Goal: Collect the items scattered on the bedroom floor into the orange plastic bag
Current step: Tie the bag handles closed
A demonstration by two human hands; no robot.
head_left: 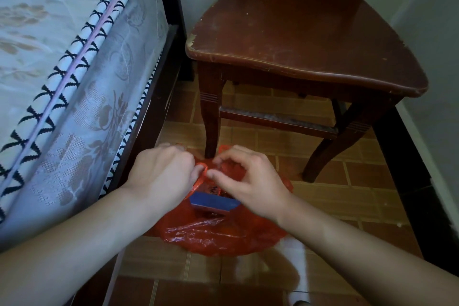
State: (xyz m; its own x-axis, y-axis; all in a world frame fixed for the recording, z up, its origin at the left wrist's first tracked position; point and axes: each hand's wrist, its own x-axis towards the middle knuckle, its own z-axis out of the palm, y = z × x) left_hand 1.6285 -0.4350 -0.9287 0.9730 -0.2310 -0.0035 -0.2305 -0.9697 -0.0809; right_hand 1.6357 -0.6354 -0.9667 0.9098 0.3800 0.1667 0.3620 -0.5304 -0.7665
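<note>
The orange plastic bag (218, 233) sits on the tiled floor between the bed and the chair. A blue box (213, 202) shows inside its mouth, with other contents dark and hard to make out. My left hand (161, 176) and my right hand (250, 184) meet above the bag. Both pinch the bag's handles at its top, fingers curled, fingertips almost touching each other.
A dark wooden chair (305, 40) stands right behind the bag, its front leg (211, 117) just beyond my fingers. The bed (62, 77) with a lace-covered mattress runs along the left. A wall with a dark skirting (407, 164) borders the right. Brown floor tiles (347, 201) surround the bag.
</note>
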